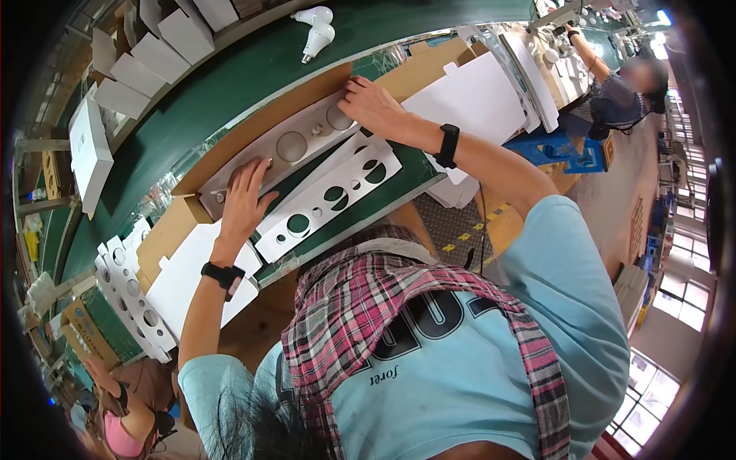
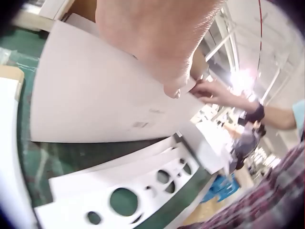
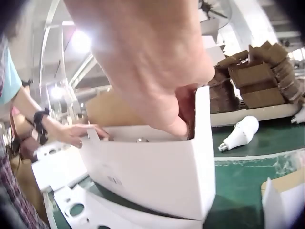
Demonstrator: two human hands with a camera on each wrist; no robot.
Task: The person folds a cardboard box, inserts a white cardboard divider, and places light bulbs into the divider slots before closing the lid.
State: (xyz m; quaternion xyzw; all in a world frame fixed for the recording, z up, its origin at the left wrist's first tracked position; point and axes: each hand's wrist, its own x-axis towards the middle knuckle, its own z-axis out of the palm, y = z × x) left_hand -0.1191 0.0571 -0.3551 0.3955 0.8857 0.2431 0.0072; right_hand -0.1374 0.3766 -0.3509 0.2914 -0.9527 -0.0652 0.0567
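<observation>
A long white box, brown inside (image 1: 253,126), lies uncovered with a white insert (image 1: 259,153) in it; round openings and small metallic tips show there. My left hand (image 1: 247,192) rests over its left half, fingers extended inside, thumb apart at the near side. At the right end, my right hand (image 1: 373,107) grips the rim, its fingertips inside the corner in the right wrist view. The outer wall (image 3: 147,171) is white. Punched white strips (image 1: 391,157) lie on the near side of the box. What the left fingertips touch is hidden.
Two white bulbs (image 1: 318,42) lie on the green table (image 1: 222,84) beyond the box. White cartons (image 1: 157,57) stand at the back left. More punched sheets (image 1: 126,284) are at the left. One person (image 1: 617,100) is at the upper right, another (image 1: 126,422) at the lower left.
</observation>
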